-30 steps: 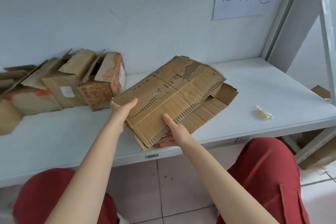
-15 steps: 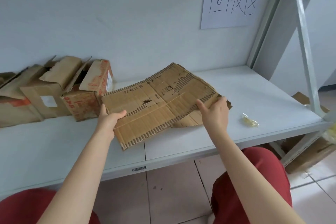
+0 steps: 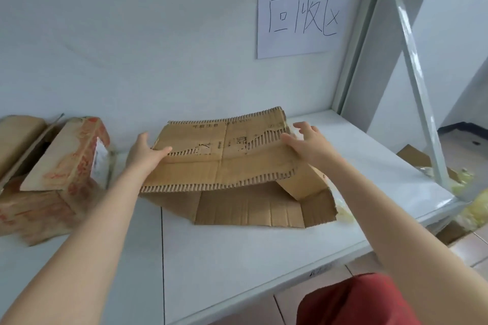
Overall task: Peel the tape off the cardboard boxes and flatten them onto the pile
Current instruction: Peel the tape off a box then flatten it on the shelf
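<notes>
Unflattened boxes (image 3: 52, 166) sit at the left, cut off by the frame. The left hand (image 3: 144, 152) pinches the flattened cardboard (image 3: 224, 163) at its left edge, thumb on top, likely steadying it. The right hand (image 3: 306, 145), fingers spread apart, rests on the right edge, seemingly pressing it onto the flat sheet (image 3: 250, 211) on the shelf (image 3: 264, 258). The left fingers beneath are hidden.

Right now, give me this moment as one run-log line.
top flattened cardboard: over lower sheet | left hand: grips left edge | right hand: open at right edge | unflattened boxes: on shelf, left side
</notes>
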